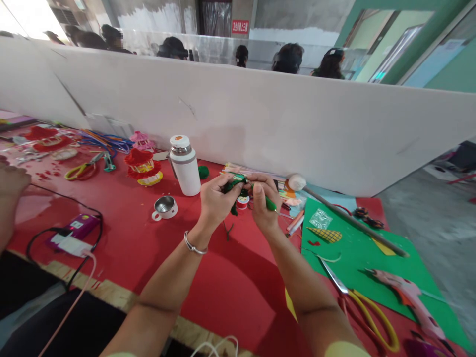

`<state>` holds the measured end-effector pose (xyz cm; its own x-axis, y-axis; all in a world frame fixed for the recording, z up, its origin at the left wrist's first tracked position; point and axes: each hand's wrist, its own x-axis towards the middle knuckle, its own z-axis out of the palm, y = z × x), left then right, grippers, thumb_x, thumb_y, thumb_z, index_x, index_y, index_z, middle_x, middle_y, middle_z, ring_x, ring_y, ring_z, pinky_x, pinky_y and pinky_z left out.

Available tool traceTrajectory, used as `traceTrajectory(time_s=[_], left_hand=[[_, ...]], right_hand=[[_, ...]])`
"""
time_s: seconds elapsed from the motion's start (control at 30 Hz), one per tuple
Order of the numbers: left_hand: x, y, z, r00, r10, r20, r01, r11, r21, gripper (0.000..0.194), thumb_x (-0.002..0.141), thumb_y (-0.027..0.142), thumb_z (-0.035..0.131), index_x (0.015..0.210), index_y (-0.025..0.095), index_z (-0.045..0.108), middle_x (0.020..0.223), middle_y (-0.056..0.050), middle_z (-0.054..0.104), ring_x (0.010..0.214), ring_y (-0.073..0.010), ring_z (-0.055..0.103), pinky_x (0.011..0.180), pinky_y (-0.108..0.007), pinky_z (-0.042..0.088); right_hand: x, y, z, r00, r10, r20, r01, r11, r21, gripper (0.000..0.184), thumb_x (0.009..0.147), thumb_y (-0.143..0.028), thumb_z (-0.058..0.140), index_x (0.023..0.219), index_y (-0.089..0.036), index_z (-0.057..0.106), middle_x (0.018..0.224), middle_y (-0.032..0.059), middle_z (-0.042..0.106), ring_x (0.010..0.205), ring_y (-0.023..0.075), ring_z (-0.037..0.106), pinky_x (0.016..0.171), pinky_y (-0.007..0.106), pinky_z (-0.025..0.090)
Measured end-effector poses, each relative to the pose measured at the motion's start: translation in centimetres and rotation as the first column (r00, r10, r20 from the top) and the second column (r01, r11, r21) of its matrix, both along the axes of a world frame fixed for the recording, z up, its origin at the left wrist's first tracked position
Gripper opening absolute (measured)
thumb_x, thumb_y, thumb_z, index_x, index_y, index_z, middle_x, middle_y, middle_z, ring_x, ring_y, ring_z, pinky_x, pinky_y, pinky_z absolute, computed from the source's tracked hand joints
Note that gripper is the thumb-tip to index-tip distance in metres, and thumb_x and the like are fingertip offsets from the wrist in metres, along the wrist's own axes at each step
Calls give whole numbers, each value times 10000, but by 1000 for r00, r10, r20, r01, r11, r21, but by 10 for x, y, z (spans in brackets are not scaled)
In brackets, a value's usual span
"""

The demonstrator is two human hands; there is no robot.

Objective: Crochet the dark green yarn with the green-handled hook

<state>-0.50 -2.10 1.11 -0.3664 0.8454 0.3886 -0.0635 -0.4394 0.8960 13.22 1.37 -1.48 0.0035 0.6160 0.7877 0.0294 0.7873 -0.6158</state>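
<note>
Over the middle of the red tabletop, my left hand [215, 199] pinches a small piece of dark green yarn work [234, 185]. My right hand [263, 208] is closed around a crochet hook with a green handle [270, 204], its tip at the yarn work. The two hands are close together, and the fingers partly hide the stitches. A strand of green yarn [228, 231] lies on the table below them. Behind my left hand is a dark green yarn ball [203, 172]. A spool with red thread [243, 202] stands beyond the gap between my hands.
Left of my hands are a white thermos [186, 168], a metal cup [164, 208] and a red-yellow craft piece [142, 167]. At right, scissors [357, 297] and a pink glue gun [411, 300] lie by a green sheet [357, 243]. Another person's hand [13, 181] rests far left.
</note>
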Motion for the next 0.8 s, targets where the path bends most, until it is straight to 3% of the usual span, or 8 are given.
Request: traceTrajectory(time_s=[0.1,0.17,0.23,0.3,0.33,0.4,0.67,0.8], left_hand=[[-7,0,4,946,-248,208,273,957,-102,231,689,252,919,905,194,861,650,5,675,524,-69,512,458,-183,394],[-17,0,8,879,-395,269,445,882,-158,279,630,283,962,857,159,856,555,13,601,472,-57,455,398,-177,281],[-26,0,10,821,-497,279,556,808,-197,300,597,287,980,825,138,854,587,-9,635,493,-56,487,427,-175,333],[-33,0,11,788,-559,258,612,757,-230,292,586,268,979,804,122,852,649,-39,687,528,-64,532,476,-186,403],[-35,1,11,779,-576,247,625,741,-244,287,584,254,974,807,119,853,670,-48,704,537,-69,546,491,-192,422],[-38,1,11,779,-586,225,628,730,-272,285,584,224,958,833,123,861,682,-53,720,545,-82,567,496,-202,437],[-36,1,11,855,-518,-6,485,804,-345,204,625,150,847,827,130,863,726,-58,765,601,-126,637,576,-234,510],[-31,1,8,874,-428,-232,359,888,-287,124,709,150,777,805,143,854,713,-27,745,632,-122,621,582,-218,471]], right_hand=[[-3,-1,-3,998,-22,-50,25,998,55,414,1014,-563,573,851,-249,789,1033,75,755,1029,234,727,960,414,603],[-2,2,-4,987,130,-99,-139,986,-88,503,987,-649,564,785,-235,765,935,64,748,875,198,731,824,354,627],[2,9,-3,916,341,-210,-394,863,-317,566,930,-740,578,758,-225,739,766,28,704,629,142,661,580,274,579],[8,17,-2,810,484,-332,-587,655,-477,578,847,-785,647,774,-218,734,618,-17,630,456,101,540,419,226,466],[11,21,-1,774,517,-366,-632,581,-513,565,818,-773,691,772,-212,736,580,-28,610,421,87,505,394,211,436],[21,26,1,753,553,-356,-649,536,-540,526,818,-719,734,763,-197,747,571,-20,623,423,80,509,396,196,426],[51,20,24,819,563,114,-450,752,-482,455,986,-547,632,788,-179,811,771,44,752,551,100,620,458,210,471],[52,13,33,850,372,372,-300,924,-239,441,1045,-427,576,742,-187,789,863,54,785,655,117,688,582,240,544]])
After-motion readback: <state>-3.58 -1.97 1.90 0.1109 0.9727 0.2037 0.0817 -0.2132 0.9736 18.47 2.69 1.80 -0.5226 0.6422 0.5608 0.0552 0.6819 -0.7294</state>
